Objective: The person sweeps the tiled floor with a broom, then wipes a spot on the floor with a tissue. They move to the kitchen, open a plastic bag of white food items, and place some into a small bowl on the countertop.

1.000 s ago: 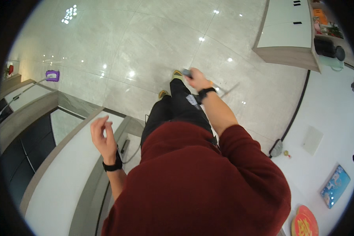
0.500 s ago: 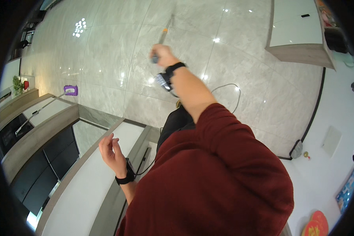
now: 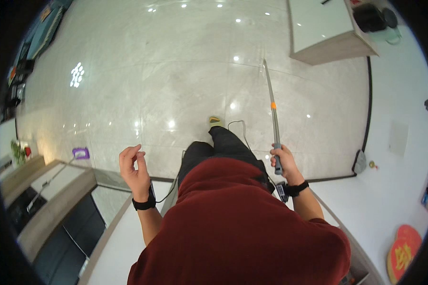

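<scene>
My right hand [image 3: 285,164] is wrapped round the dark grey grip of a long metal pole [image 3: 274,121] with an orange collar. The pole slants away from me over the floor, and its far end, near the white cabinet, is too faint to make out. To the left, my left hand [image 3: 134,167] hovers with nothing in it, its fingers loosely bent and apart. Each wrist has a black strap with a small device on it.
Glossy pale tiles cover the floor [image 3: 176,80]. A white cabinet [image 3: 321,28] stands at the far right. A purple-framed flat mop [image 3: 81,153] leans by the counter at left. A thin cable [image 3: 245,130] loops beside my shoe [image 3: 216,121]. A white wall [image 3: 394,104] runs along the right.
My right hand has swung from the front left back to my right side, bringing the pole with it. My body has turned, and my left hand keeps its loose pose.
</scene>
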`<state>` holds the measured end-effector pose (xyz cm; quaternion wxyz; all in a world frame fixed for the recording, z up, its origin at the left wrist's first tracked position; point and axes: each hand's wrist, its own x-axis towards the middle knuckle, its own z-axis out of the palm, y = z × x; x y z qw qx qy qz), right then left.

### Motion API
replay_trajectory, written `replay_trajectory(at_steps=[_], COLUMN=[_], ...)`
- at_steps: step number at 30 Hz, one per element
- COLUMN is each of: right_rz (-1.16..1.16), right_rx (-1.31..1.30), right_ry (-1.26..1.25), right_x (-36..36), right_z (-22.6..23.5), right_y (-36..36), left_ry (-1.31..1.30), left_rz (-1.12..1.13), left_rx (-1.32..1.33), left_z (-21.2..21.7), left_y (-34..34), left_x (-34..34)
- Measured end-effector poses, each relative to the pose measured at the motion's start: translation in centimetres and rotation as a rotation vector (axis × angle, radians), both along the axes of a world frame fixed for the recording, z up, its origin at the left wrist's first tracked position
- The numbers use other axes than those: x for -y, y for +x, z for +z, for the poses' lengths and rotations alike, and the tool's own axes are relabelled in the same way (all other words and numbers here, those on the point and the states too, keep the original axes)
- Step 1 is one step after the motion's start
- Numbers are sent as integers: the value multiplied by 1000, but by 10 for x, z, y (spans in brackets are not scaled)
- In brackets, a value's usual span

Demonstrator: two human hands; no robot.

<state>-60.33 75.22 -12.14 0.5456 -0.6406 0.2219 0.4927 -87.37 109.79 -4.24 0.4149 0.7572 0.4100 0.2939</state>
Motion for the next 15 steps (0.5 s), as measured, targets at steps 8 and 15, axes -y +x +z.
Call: replay_trajectory(at_steps=[8, 15], right_rz=[-177, -334], right_rx=[-44, -21], right_ry=[-85, -4], right_x=[41, -124], right_z=[-74, -158], right_y=[50, 102], left_ry=[20, 13], left_rz=[-132, -154], left_rx=[-11, -45], left_z=[-9, -11], left_y=[53, 64], left_x=[-22, -79])
